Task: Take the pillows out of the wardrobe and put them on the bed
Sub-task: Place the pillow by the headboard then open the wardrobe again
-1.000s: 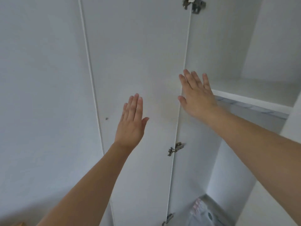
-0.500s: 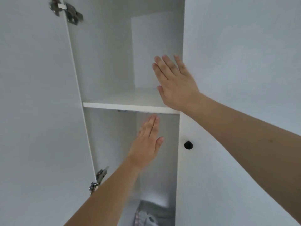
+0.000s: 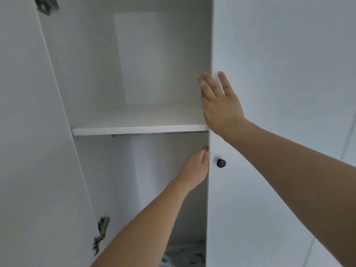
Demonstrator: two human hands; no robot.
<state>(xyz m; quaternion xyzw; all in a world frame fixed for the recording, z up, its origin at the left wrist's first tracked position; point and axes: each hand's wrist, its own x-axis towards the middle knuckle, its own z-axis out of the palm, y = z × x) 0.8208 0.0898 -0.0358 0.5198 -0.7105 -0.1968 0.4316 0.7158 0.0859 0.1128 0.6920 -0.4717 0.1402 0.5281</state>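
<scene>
Pillows are not plainly in sight; the only candidate is a patterned fabric bundle (image 3: 183, 253) low in the wardrobe (image 3: 146, 60), at about six o'clock in the view, partly hidden behind the left forearm, and whether it is a pillow cannot be told. The step in hand looks like opening the right door (image 3: 269, 170). The left hand (image 3: 196, 166) has its fingers tucked behind the door's free edge just left of the dark round knob (image 3: 221, 163), gripping that edge, though the fingertips are hidden. The right hand (image 3: 219, 105) lies with straight, spread fingers across the same edge at twelve o'clock from the knob, holding nothing. To do this well, I would pull from the edge with the left hand and let the flat right hand steady the swing, keeping fingers away from the shelf (image 3: 138, 128) front, then open fully so the lower compartment is reachable with both hands. No brand, label or readable writing shows anywhere; the hinge (image 3: 101, 234) at seven o'clock bears no legible mark.
</scene>
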